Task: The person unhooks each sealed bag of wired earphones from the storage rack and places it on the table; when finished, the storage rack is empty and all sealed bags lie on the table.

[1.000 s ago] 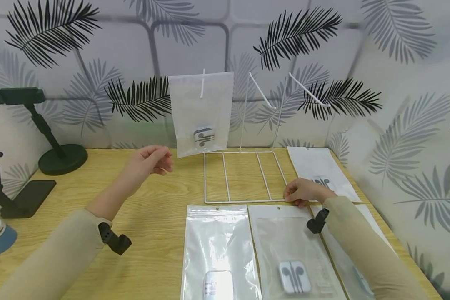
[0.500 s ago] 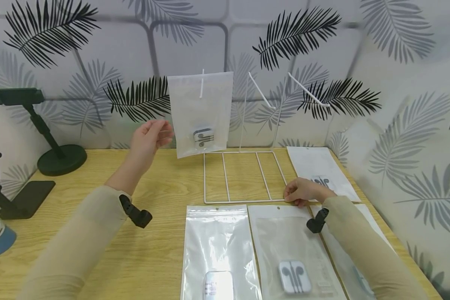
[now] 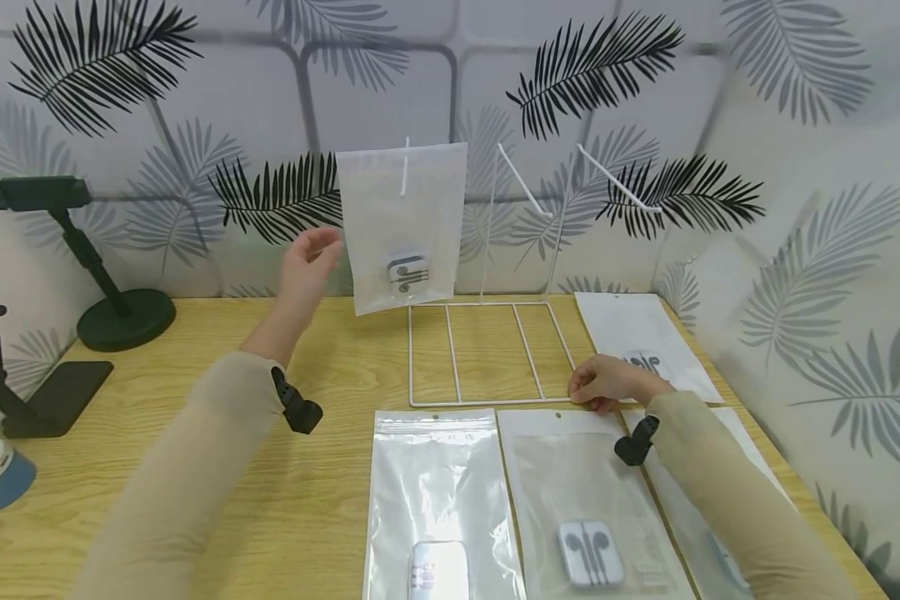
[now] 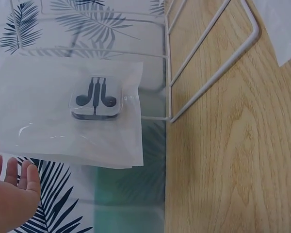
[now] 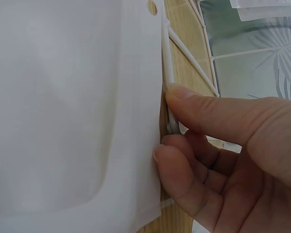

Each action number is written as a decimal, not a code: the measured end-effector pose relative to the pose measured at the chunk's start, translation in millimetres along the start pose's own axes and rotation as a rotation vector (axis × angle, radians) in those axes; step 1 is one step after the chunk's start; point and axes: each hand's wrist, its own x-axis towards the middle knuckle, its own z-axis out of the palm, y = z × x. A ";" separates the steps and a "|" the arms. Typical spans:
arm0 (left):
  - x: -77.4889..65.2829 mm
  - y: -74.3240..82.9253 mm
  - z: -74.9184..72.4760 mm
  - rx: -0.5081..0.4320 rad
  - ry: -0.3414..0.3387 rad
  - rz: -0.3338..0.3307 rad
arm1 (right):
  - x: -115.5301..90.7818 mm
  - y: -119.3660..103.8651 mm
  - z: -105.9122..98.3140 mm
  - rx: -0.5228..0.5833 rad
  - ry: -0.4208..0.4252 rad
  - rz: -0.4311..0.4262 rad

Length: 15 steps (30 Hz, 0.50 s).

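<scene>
A white wire display rack (image 3: 495,402) stands on the wooden table. My right hand (image 3: 607,382) pinches its front right corner; in the right wrist view the thumb lies on the white bar (image 5: 168,60) and the index finger is under it. From the rack's left hook hangs a translucent zip bag (image 3: 397,208) with boxed earphones (image 3: 408,273) near its bottom. Just left of that bag, my left hand (image 3: 304,271) is raised with loosely bent fingers, holding nothing. In the left wrist view the fingertips are close to the bag's edge; whether they touch it I cannot tell.
Two bare hooks (image 3: 618,179) jut from the rack's right side. Bagged earphones lie in front: a silvery bag (image 3: 435,475), a white-edged bag (image 3: 562,475), another under my right arm. A white bag (image 3: 630,325) lies right. Dark stands (image 3: 123,321) and a blue-white object (image 3: 0,479) are left.
My left hand has risen and moved slightly forward beside the hanging bag's left edge. My right hand keeps its place on the rack's corner.
</scene>
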 end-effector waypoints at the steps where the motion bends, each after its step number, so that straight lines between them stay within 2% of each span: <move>1: 1.0 -1.4 1.2 0.016 0.000 0.006 | -0.2 -0.1 0.2 0.001 0.000 -0.002; 8: 7.0 -9.3 9.4 0.088 -0.012 0.024 | -0.9 -0.8 2.0 0.005 0.001 0.000; 15: 11.1 -11.3 16.7 0.123 -0.062 0.045 | -1.1 -1.3 1.0 0.004 0.003 0.003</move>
